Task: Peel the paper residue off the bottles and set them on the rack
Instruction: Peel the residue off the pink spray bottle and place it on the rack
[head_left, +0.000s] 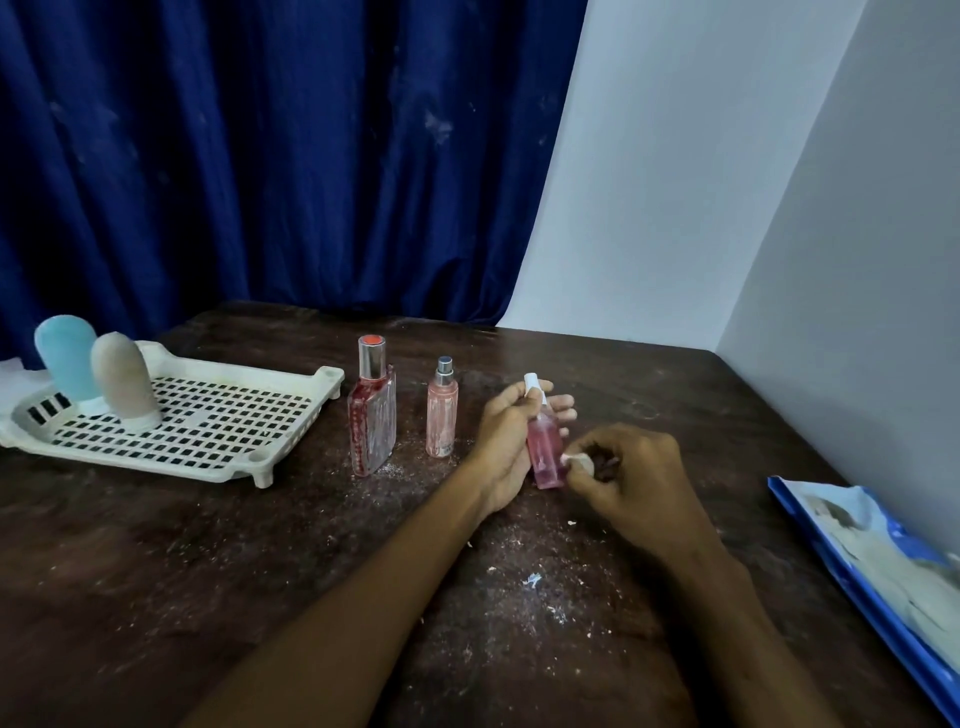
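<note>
My left hand (506, 441) grips a small pink spray bottle (544, 452) with a white cap, tilted above the table. My right hand (631, 478) pinches a bit of white paper (575, 460) at the bottle's right side. Two more bottles stand upright on the table to the left: a tall rectangular red one (372, 415) with a silver cap and a slim pink one (442, 415). A white perforated rack (208, 415) sits at the far left with a blue tube (65, 353) and a beige tube (123, 379) standing cap-down on it.
The dark wooden table (260, 561) is strewn with white paper crumbs, thickest in front of my arms. A blue-edged plastic packet (883, 561) lies at the right edge. A blue curtain hangs behind and a white wall closes in the right side.
</note>
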